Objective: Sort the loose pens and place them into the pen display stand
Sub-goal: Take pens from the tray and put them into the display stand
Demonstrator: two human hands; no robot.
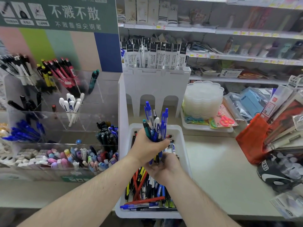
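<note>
Above the white tray, left hand grips upright pens; right hand cups their tips.

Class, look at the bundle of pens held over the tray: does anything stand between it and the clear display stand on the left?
Nothing visible does. The left hand grips the bundle above the tray, beside the stand.

Dark green header board of the clear acrylic pen display stand, at 10 o'clock: large white characters "不溅不散"; smaller line beneath, "不溅墨细尖钢笔". Top edge carries a code, roughly "DS-75", last characters blurred.

Tall cream carton on the top shelf, 12 o'clock: "DANCE" near its base.

Black-topped white refill packets in the white holder, 12 o'clock: small brand print, apparently "deli"; body text illegible.

Yellow shelf price tags, 1 o'clock: unreadable.
</note>
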